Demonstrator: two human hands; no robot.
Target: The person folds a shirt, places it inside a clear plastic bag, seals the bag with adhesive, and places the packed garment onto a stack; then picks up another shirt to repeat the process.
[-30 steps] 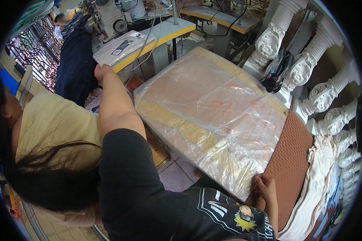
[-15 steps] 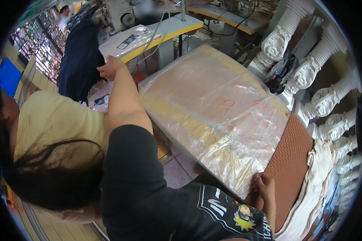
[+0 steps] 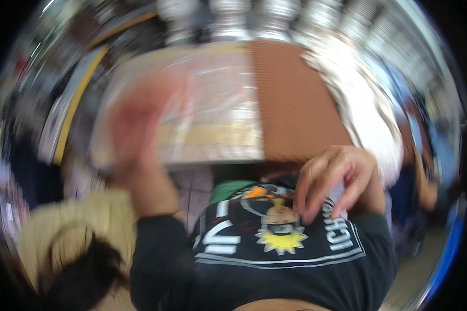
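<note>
My left hand (image 3: 142, 111), smeared by motion, is raised over the left part of a board wrapped in clear plastic (image 3: 213, 106); its fingers do not show clearly. In front of my black printed shirt (image 3: 280, 228) hangs my right hand (image 3: 340, 179), its fingers loosely bent and apart, with nothing seen in them. Just beyond that hand lies brown textured padding (image 3: 298, 103), next to the wrapped part. White cloth (image 3: 360, 98) is heaped along the padding's right side.
White balusters (image 3: 228, 18) line the far side. At left stands a yellow-edged table (image 3: 72, 109). A person in a yellow top (image 3: 78, 223) sits close on my left. Blue cloth (image 3: 436, 160) hangs at the right. Much is blurred.
My view has swung to the right. My left hand has come back from the yellow-edged table to above the plastic. My right hand has left the board's near edge.
</note>
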